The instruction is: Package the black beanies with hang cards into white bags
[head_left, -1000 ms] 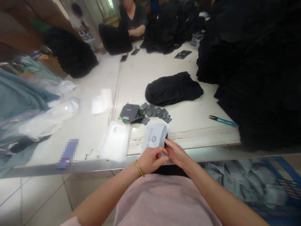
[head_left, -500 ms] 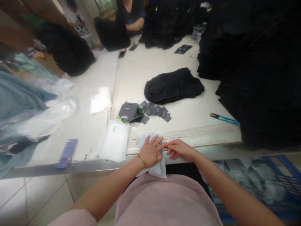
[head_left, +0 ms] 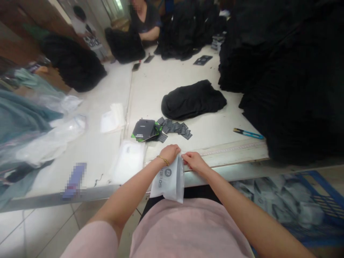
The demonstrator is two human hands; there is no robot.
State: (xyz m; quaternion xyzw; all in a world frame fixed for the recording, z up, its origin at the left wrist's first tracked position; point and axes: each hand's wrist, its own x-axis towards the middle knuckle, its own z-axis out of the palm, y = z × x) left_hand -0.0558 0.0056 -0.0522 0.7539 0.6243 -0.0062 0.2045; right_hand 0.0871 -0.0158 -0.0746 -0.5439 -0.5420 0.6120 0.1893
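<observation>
A frosted plastic bag point(head_left: 169, 182) with a round logo and lettering hangs over the table's front edge, close to my body. My left hand point(head_left: 170, 153), with a gold bangle at the wrist, is closed on the bag's far edge. Just to its right, my right hand point(head_left: 194, 160) pinches the bag's far right corner. What lies inside the bag is hard to make out. Beyond my hands are a stack of dark cards with green corners point(head_left: 143, 129) and a spread of small dark tags point(head_left: 176, 128). A stack of frosted bags point(head_left: 130, 159) lies left of my left hand.
A folded black garment point(head_left: 193, 99) lies mid-table, with blue thread snips point(head_left: 248, 133) to its right. Large black garment piles point(head_left: 292, 89) stand at the right. Below is a blue crate point(head_left: 329, 208) of filled bags. A co-worker point(head_left: 149, 30) sits across the table.
My left hand has gone from lying flat on the bag to gripping its far edge. My right hand now holds the corner. The bag's printed logo has come into view.
</observation>
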